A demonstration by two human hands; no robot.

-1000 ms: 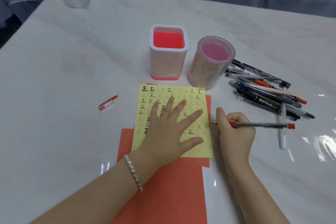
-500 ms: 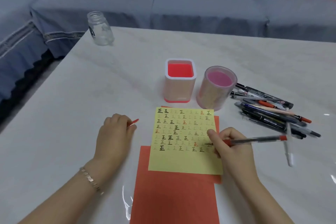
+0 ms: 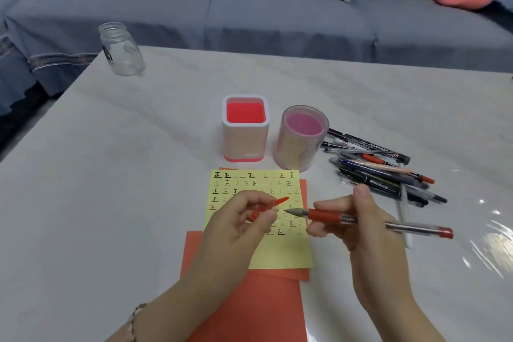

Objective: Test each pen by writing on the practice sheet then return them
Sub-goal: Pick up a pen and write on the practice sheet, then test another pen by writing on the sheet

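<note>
My right hand (image 3: 361, 226) holds a red gel pen (image 3: 369, 221) level above the yellow practice sheet (image 3: 280, 254), its bare tip pointing left. My left hand (image 3: 236, 226) pinches the pen's red cap (image 3: 270, 206) just left of that tip; cap and tip are a small gap apart. The sheet carries rows of written characters and lies on orange paper (image 3: 249, 305). A square pen holder (image 3: 245, 129) and a round pink holder (image 3: 301, 137) stand behind the sheet, both showing no pens inside.
A pile of several pens (image 3: 383, 172) lies on the white table (image 3: 111, 189) right of the round holder. A white pen (image 3: 404, 211) lies apart near my right hand. A clear glass jar (image 3: 120, 48) stands at the far left corner. A grey sofa (image 3: 277, 16) runs behind.
My left hand left the sheet, picked the red cap up off the table on the left and brought it to the pen tip. My right hand lifted the pen off the sheet.
</note>
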